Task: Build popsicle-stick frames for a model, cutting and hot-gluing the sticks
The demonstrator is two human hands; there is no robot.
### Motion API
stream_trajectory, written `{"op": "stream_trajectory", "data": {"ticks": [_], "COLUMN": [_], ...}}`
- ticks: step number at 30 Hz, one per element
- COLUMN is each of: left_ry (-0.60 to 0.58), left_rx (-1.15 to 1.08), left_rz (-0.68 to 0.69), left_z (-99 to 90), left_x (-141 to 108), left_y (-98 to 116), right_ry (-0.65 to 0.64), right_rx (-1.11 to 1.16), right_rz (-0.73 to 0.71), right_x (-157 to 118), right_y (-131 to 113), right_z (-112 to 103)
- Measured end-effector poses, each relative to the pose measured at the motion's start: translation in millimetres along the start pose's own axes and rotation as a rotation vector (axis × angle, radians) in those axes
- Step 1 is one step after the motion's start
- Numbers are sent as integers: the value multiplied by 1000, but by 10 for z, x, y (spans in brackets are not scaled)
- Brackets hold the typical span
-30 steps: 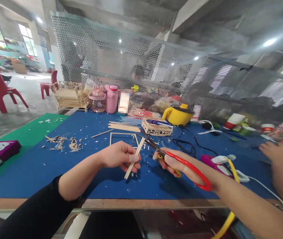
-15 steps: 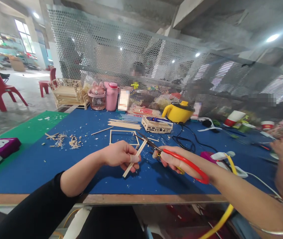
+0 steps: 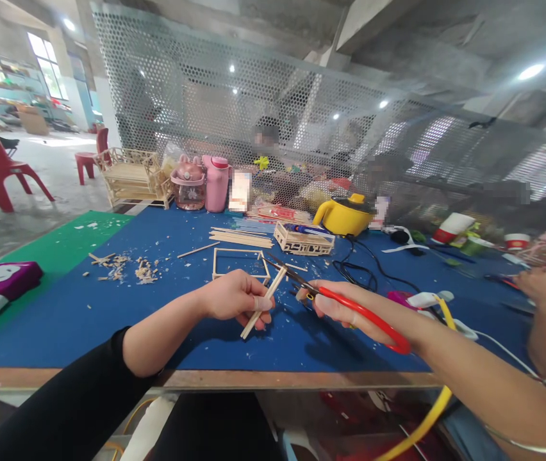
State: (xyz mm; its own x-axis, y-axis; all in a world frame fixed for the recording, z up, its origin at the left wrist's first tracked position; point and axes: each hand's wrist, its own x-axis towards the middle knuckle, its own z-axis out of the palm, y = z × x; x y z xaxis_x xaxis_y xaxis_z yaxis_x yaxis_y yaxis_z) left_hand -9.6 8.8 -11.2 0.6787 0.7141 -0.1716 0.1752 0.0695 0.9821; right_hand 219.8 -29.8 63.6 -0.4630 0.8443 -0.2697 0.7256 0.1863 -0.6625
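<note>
Pinched between the thumb and fingers of my left hand (image 3: pixel 244 299) are thin wooden sticks (image 3: pixel 257 317), held slanting up to the right. My right hand (image 3: pixel 338 310) is closed round a pair of red-handled scissors (image 3: pixel 373 319). The dark blades lie at the sticks' upper ends; whether they are parted there is hard to make out. Just behind my left hand a small rectangular stick frame (image 3: pixel 238 251) rests on the blue table, its near side partly covered by the hand.
Wood scraps (image 3: pixel 145 271) lie at left, loose sticks (image 3: pixel 240 238) beyond the frame. A small wooden basket (image 3: pixel 304 240) holds pens near a yellow pot (image 3: pixel 345 215) and black cable (image 3: pixel 373 272). Pink bottles (image 3: pixel 216 186) stand at the back. At the right edge is another person's hand (image 3: pixel 545 285).
Both hands, the sticks and the scissors look almost unchanged, the whole view having shifted slightly. The other person's hand at the right has moved a little.
</note>
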Motion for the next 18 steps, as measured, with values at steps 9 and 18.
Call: {"op": "stream_trajectory", "data": {"ticks": [9, 18], "left_ry": [9, 45], "left_rx": [-21, -10], "left_rz": [-11, -7], "left_z": [41, 66], "left_x": [4, 2], "left_y": [-9, -19], "right_ry": [31, 167], "right_rx": [-55, -108], "right_rz": [-50, -87], "right_x": [7, 50], "right_y": [-24, 118], "right_z": [23, 140]}}
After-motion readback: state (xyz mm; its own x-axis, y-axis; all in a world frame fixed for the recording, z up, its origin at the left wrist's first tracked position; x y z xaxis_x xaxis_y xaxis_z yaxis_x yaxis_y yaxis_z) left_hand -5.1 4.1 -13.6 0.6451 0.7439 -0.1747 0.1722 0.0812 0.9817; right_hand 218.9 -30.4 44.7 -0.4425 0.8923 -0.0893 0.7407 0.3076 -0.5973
